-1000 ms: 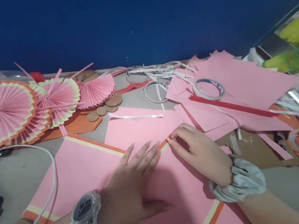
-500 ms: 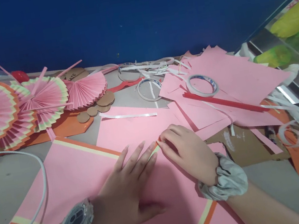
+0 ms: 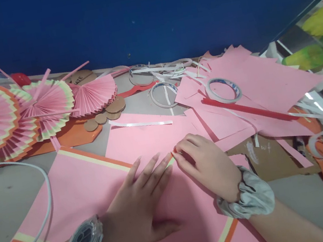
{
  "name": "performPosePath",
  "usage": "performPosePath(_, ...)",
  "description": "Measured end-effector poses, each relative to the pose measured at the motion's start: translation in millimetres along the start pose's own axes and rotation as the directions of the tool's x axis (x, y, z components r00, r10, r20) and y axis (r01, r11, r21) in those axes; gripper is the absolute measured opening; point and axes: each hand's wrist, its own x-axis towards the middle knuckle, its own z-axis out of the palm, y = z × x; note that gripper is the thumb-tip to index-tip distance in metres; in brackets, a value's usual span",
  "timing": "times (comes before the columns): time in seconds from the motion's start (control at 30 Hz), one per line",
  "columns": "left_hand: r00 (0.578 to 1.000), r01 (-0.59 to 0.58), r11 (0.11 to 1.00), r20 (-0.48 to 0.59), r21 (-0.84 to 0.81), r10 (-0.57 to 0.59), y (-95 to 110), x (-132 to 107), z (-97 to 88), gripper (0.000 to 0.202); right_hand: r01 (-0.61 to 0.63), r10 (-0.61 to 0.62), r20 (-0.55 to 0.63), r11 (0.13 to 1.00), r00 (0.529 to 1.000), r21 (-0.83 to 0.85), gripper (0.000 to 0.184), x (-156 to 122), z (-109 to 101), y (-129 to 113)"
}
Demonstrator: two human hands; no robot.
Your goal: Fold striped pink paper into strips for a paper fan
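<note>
Moved closer to the left hand [image 3: 137,213] at the fingertips since a second ago, with the right hand [image 3: 205,163]. On the bench [image 3: 306,199], directly beneath the fingers, pink paper [image 3: 179,205], broad and spread out. On the left, fingers splayed and laid flat on that paper; on the right, thumb and forefinger pinched together on the orange-and-yellow edging [image 3: 171,161]. Just beyond the fingers, a thin white strip [image 3: 141,123].

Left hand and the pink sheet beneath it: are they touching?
Touching: the head view shows the left hand spread flat on the pink sheet.
</note>
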Motion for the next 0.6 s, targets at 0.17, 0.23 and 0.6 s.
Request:
performPosePath(0.17, 1.000, -0.016, 1.000, -0.022, 0.009, 0.016, -0.5, -0.7, -0.9, 0.075, -0.003, 0.000, -0.041, 0.997, 0.999, -0.082, 0.010, 0.5, 1.1, -1.0)
performPosePath(0.23, 1.000, -0.012, 1.000, -0.019, 0.009, 0.012, -0.6, -0.9, -1.1, 0.074, -0.006, 0.000, -0.051, 0.994, 0.999, -0.114, 0.009, 1.0, 1.1, -0.3)
performPosePath(0.6, 1.000, -0.003, 1.000, -0.007, -0.001, 0.003, 0.2, -1.3, -2.5, 0.075, -0.021, 0.021, -0.026, 0.999, 0.999, 0.029, 0.005, -0.4, -1.8, 6.0)
